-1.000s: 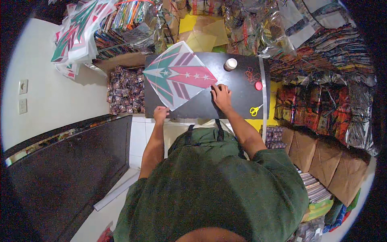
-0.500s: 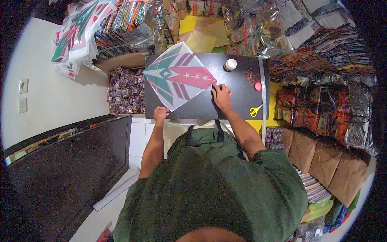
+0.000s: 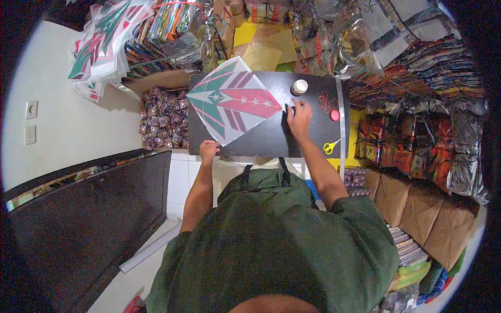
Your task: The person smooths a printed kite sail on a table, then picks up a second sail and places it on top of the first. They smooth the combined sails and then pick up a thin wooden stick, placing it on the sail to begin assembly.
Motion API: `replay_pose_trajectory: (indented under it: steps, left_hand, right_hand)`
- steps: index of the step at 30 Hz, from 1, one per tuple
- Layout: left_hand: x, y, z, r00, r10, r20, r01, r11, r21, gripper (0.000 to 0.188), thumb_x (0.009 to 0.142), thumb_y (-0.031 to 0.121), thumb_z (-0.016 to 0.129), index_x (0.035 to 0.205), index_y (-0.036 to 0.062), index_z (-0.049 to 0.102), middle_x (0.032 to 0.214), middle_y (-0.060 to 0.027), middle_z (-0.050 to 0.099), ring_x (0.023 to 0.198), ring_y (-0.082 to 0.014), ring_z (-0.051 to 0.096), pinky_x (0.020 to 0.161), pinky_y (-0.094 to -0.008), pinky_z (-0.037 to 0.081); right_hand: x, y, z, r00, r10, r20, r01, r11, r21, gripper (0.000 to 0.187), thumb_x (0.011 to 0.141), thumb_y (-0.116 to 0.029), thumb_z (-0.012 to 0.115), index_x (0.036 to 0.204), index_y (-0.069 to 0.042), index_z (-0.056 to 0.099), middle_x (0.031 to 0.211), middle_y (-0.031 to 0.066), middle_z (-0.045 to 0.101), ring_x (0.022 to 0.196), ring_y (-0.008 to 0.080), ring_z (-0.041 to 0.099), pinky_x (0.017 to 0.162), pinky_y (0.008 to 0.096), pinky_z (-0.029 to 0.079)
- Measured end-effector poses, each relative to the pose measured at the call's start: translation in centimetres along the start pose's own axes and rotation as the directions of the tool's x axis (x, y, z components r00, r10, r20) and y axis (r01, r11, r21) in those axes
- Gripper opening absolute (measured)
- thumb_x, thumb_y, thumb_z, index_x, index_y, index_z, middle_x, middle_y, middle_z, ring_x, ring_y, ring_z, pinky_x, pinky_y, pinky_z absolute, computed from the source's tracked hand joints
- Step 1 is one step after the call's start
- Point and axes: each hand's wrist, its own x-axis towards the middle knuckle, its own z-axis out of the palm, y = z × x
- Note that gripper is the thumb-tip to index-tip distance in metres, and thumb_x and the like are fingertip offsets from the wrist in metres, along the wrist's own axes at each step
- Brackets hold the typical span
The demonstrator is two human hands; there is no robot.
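A diamond-shaped kite (image 3: 237, 99) in white, green, red and maroon with white stars lies on the black tabletop (image 3: 261, 148). My left hand (image 3: 210, 149) is closed at the kite's near corner, its fingertips pinching the edge. Lifted off the right tip of the kite, my right hand (image 3: 299, 121) hovers over the tabletop with fingers partly spread and slightly blurred. No held thing shows in it. Just beyond its fingers stands a small jar with a white top (image 3: 299, 87).
Right of my right hand are a tangle of red string (image 3: 327, 101), a round pink-red lid (image 3: 334, 115) and yellow scissors (image 3: 329, 147). Bundled packs (image 3: 407, 73) crowd the back and right. More printed kite sheets (image 3: 102, 49) hang at the far left, beside the wall.
My right hand has let go of the kite's right tip and moved right, toward the jar. The left hand stays at the near corner. The view has shifted slightly.
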Motion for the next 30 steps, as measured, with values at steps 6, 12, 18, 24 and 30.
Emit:
replay_pose_trajectory:
  steps: [6, 12, 18, 24, 30]
  left_hand:
    - [0.7, -0.5, 0.0, 0.999, 0.009, 0.044, -0.006, 0.998, -0.061, 0.027, 0.075, 0.013, 0.086, 0.09, 0.0014, 0.067, 0.079, -0.008, 0.073, 0.064, -0.0173, 0.072, 0.06, -0.0295, 0.057]
    - [0.4, -0.6, 0.1, 1.0, 0.006, -0.011, -0.006, 0.999, -0.044, 0.03, 0.073, 0.015, 0.088, 0.092, 0.0014, 0.068, 0.079, -0.0074, 0.073, 0.064, -0.017, 0.072, 0.058, -0.0287, 0.055]
    - [0.8, -1.0, 0.2, 1.0, -0.001, -0.014, 0.0, 0.998, -0.069, 0.03, 0.073, 0.014, 0.088, 0.092, 0.0015, 0.068, 0.079, -0.0066, 0.072, 0.063, -0.0164, 0.071, 0.058, -0.0281, 0.056]
    - [0.1, 0.4, 0.1, 0.999, -0.03, 0.018, 0.032, 0.995, -0.093, 0.029, 0.074, 0.011, 0.087, 0.091, 0.001, 0.066, 0.079, -0.0055, 0.071, 0.062, -0.0164, 0.07, 0.057, -0.0281, 0.056]
    - [-0.7, 1.8, 0.2, 0.999, -0.048, 0.018, 0.049, 0.999, -0.019, 0.026, 0.076, 0.009, 0.084, 0.092, 0.0004, 0.065, 0.08, -0.006, 0.07, 0.063, -0.0163, 0.069, 0.057, -0.0284, 0.057]
  right_hand:
    - [7.2, 3.0, -0.5, 0.999, 0.027, -0.033, -0.027, 1.0, 0.013, 0.042, 0.085, -0.032, 0.077, 0.121, -0.011, 0.069, 0.127, 0.0188, 0.06, 0.117, 0.0411, 0.059, 0.097, 0.0489, 0.05]
    - [9.0, 3.4, -0.6, 0.959, 0.144, 0.244, -0.133, 0.989, -0.061, 0.031, 0.087, -0.03, 0.075, 0.11, -0.01, 0.074, 0.129, 0.0172, 0.06, 0.112, 0.0396, 0.065, 0.091, 0.0495, 0.054]
    - [8.4, 3.1, -0.7, 0.997, 0.004, 0.072, 0.004, 0.994, -0.112, 0.034, 0.088, -0.031, 0.075, 0.114, -0.01, 0.071, 0.123, 0.0188, 0.062, 0.112, 0.038, 0.061, 0.092, 0.0494, 0.051]
    - [2.3, 0.9, 0.2, 0.988, -0.118, 0.095, 0.112, 0.992, 0.065, 0.036, 0.088, -0.023, 0.074, 0.12, -0.01, 0.067, 0.119, 0.0164, 0.062, 0.111, 0.0366, 0.06, 0.093, 0.0492, 0.048]
    - [-3.0, -0.5, 0.5, 0.955, -0.05, 0.291, 0.016, 0.993, 0.121, 0.04, 0.088, -0.018, 0.071, 0.127, -0.01, 0.064, 0.122, 0.0129, 0.062, 0.115, 0.033, 0.059, 0.098, 0.0474, 0.047]
